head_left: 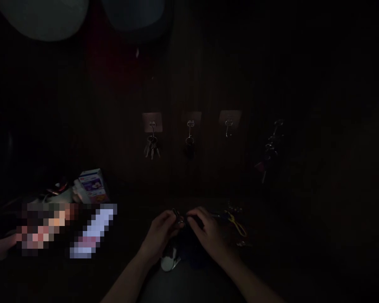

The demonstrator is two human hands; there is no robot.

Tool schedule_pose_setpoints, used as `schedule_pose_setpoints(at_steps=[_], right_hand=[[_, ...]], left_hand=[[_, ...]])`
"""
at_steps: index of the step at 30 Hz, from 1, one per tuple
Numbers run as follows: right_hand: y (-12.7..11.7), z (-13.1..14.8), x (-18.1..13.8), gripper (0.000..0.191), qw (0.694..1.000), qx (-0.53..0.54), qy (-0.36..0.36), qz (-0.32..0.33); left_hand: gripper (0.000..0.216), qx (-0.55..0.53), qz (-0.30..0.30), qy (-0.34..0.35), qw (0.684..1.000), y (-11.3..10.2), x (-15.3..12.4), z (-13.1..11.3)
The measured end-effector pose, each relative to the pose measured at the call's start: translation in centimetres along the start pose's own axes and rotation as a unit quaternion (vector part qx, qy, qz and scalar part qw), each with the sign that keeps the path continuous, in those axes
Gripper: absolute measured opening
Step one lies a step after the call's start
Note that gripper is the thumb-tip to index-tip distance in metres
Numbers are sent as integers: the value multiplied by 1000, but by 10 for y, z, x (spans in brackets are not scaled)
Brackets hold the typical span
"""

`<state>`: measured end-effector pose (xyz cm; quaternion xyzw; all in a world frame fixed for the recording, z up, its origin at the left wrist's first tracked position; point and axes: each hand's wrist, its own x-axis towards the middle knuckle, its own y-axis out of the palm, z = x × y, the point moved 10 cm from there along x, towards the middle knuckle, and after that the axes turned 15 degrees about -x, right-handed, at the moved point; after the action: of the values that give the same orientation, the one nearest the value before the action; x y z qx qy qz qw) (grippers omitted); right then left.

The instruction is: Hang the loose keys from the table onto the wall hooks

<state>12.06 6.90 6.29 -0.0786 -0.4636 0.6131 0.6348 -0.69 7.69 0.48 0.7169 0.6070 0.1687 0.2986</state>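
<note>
While the left hand (pixel 159 235) and right hand (pixel 208 233) curl shut, a metal piece (pixel 177 216) sits pinched between them.

Dark wood-panel wall (pixel 189 75) beyond R hand (pixel 208 235), stick-on hooks (pixel 152 122) on it, dark tabletop (pixel 303 252) underneath, v. dim light throughout.

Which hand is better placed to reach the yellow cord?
Probably the right hand: it sits right beside the yellow cord, while the left hand is farther away.
</note>
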Motion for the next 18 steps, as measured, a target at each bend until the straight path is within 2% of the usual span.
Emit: schedule_pose_setpoints(at_steps=[6,12,18], right_hand=[[11,8,-2,10,999,26,-17,19],[14,0,-1,12,997,71,27,14],[10,-5,0,17,989,130,74,11]], left_hand=[[26,72,-27,3,997,1,-2,1],[26,87,-15,12,996,5,-2,2],[31,78,-17,-18,997,2,-3,4]])
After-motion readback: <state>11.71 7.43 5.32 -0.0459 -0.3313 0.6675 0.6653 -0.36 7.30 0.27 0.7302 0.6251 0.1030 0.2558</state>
